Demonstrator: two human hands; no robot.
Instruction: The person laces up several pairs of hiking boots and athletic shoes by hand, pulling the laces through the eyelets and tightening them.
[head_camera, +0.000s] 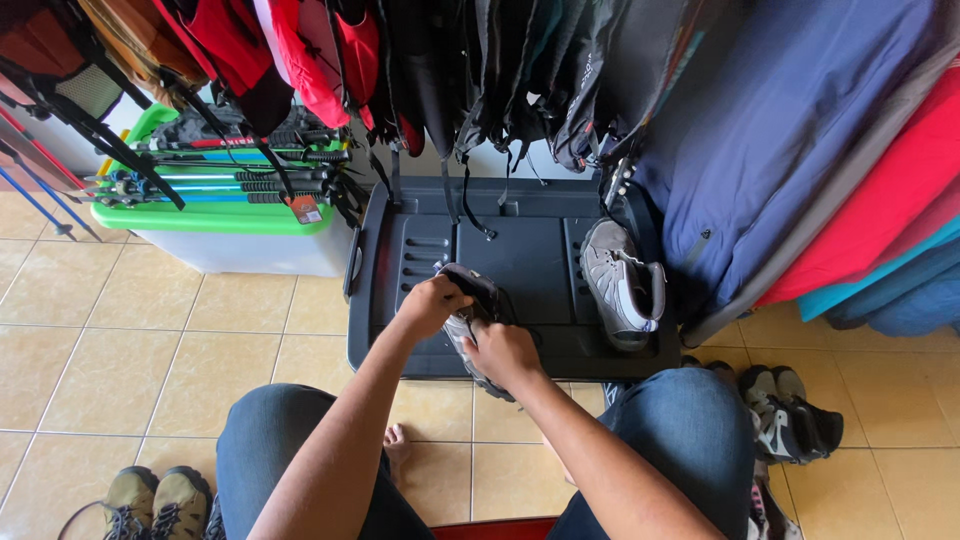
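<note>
Head view, looking down past both knees in blue jeans (280, 440).

Left hand (432, 303): forearm reaching forward from lower left, wrist bent, fingers curled over the collar of a grey hiking shoe (470, 325), gripping its top edge.

Right hand (503, 352): forearm angled up from lower right, fingers wrapped round the shoe's lower side, closed on it, knuckles up.

Shoe held between both hands, just above the near edge of a black plastic lid (520, 250); contact with the lid unclear.

Second grey shoe (620, 285) standing on the lid to the right, well apart from the hands.

Green-lidded clear bin (230, 235) at left with trekking poles (230, 180) on top. Hanging backpacks (480, 70) above. Olive shoes (155, 500) on tile floor bottom left, dark sneakers (790, 415) at right.
</note>
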